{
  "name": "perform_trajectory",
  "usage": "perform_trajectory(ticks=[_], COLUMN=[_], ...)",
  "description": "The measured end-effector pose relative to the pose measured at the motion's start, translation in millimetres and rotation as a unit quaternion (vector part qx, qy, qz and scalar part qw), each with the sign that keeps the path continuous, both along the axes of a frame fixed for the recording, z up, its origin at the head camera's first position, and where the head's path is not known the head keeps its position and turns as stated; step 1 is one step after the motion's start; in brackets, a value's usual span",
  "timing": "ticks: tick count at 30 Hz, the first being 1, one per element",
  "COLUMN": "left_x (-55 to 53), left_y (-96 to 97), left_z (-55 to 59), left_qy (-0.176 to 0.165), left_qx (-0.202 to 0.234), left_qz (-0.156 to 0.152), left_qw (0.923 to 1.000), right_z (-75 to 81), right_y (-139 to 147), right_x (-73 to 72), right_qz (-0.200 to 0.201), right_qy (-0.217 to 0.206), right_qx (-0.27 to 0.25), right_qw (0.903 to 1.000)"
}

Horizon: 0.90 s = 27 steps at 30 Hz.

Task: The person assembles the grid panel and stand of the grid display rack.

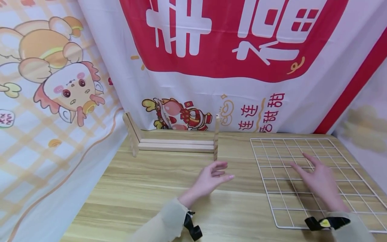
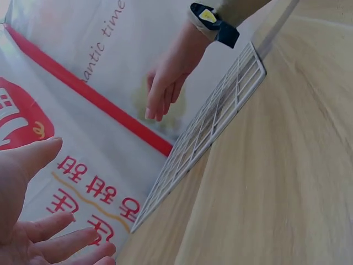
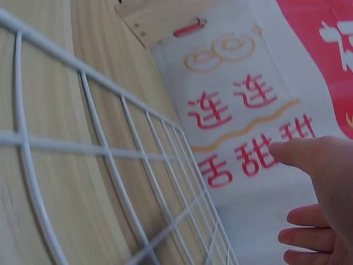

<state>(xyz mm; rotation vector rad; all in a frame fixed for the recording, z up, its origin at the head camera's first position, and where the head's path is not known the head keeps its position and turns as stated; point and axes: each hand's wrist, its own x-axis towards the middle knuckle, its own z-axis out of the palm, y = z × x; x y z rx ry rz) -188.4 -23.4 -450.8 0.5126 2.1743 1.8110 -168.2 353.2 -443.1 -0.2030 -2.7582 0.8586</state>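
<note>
A white wire grid panel (image 1: 273,178) lies flat on the right side of the wooden table. My right hand (image 1: 320,179) hovers above it with relaxed, spread fingers and holds nothing; the right wrist view shows the grid's wires (image 3: 105,149) beside that hand. Over the table left of the grid is my left hand (image 1: 208,181), thumb and fingers apart, with nothing between them. Beyond it, near the back edge, stands a small wooden rack (image 1: 176,147) with two upright end boards joined by slats. The left hand (image 2: 49,221) is near the rack's right end board in the head view, apart from the grid.
The wood-grain table (image 1: 145,191) extends under both hands. A white cloth backdrop (image 1: 193,75) with red print hangs behind it. On the left falls a cartoon-printed cloth (image 1: 54,134). Black straps (image 1: 191,226) circle the wrists.
</note>
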Motion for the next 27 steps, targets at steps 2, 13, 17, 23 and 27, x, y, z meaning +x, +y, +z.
perform_trajectory(ticks=[2, 13, 17, 23, 27], left_x=[1.0, 5.9, 7.3, 10.7, 11.4], left_y=[6.3, 38.0, 49.4, 67.1, 76.2], left_z=[-2.4, -10.1, -9.5, -10.6, -12.5], left_qy=[-0.004, -0.035, -0.043, -0.057, -0.055], left_qx=[0.004, 0.016, 0.020, 0.026, 0.018], left_qz=[-0.008, -0.027, -0.037, -0.047, -0.050], left_qw=[1.0000, 0.9989, 0.9982, 0.9969, 0.9971], right_z=[-3.2, -19.3, -23.6, -25.8, -28.2], right_y=[13, 83, 109, 138, 147], right_x=[1.1, 8.9, 7.6, 6.8, 3.8], right_qz=[-0.005, -0.045, -0.059, -0.083, -0.105], right_qy=[-0.006, -0.041, -0.043, -0.060, -0.078], right_qx=[-0.002, -0.004, 0.001, -0.020, -0.019], right_qw=[1.0000, 0.9981, 0.9973, 0.9945, 0.9913])
